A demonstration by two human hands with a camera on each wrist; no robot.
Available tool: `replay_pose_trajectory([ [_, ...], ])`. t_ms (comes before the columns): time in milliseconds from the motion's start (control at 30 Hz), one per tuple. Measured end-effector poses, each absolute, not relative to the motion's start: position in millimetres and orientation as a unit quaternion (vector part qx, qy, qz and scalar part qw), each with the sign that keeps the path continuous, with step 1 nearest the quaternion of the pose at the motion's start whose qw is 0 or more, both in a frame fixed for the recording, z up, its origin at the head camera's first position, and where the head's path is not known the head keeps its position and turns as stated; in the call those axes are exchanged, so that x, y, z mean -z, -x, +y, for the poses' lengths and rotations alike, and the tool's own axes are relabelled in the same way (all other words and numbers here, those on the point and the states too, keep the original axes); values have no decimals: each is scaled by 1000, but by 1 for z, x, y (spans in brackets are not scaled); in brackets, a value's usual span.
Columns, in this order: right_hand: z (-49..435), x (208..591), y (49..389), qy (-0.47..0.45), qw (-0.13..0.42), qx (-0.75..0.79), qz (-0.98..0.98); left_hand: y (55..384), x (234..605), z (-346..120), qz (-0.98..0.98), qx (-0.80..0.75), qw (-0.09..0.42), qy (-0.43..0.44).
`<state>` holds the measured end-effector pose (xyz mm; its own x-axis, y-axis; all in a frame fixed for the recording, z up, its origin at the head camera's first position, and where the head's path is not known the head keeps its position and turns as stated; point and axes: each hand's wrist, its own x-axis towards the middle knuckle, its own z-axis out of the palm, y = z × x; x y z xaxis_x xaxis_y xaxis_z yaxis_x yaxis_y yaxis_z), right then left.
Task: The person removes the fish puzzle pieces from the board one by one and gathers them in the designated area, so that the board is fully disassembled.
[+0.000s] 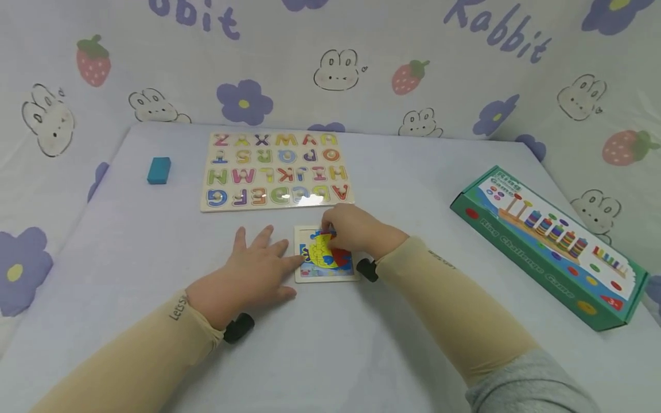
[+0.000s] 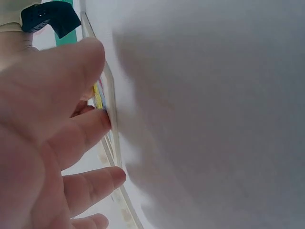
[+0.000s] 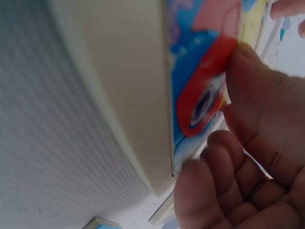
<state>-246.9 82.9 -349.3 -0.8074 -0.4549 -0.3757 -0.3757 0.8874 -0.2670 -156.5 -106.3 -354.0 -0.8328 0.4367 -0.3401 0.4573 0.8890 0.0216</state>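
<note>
A small square jigsaw puzzle (image 1: pixel 320 252) with a yellow and red fish on blue lies in a pale wooden frame (image 1: pixel 325 280) on the table. My left hand (image 1: pixel 255 272) rests at its left side, fingers spread, with a fingertip at the frame's left edge. In the left wrist view its fingers (image 2: pixel 90 133) reach along that edge. My right hand (image 1: pixel 356 229) is over the puzzle's upper right, thumb and forefinger pinching a red puzzle piece (image 1: pixel 330 233) at the fish's head. The right wrist view shows the thumb (image 3: pixel 248 71) beside the fish's red face (image 3: pixel 190 102); the other fingers curl in.
Behind the puzzle lies a wooden alphabet board (image 1: pixel 279 166) with knobbed colourful letters. A teal block (image 1: pixel 159 170) sits at the back left. On the right stands a green Ring Challenge Game box (image 1: pixel 547 246). A white cloth printed with rabbits hangs at the back.
</note>
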Motion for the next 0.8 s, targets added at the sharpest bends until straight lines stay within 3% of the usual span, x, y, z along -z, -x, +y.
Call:
replay_pose_trajectory([
  [333, 83, 354, 248, 192, 225, 110, 949, 160, 349, -92, 957, 13, 158, -243],
  [600, 85, 354, 245, 211, 200, 101, 951, 160, 350, -88, 956, 11, 157, -248],
  [800, 85, 353, 245, 234, 214, 90, 944, 160, 354, -88, 954, 0, 159, -253],
])
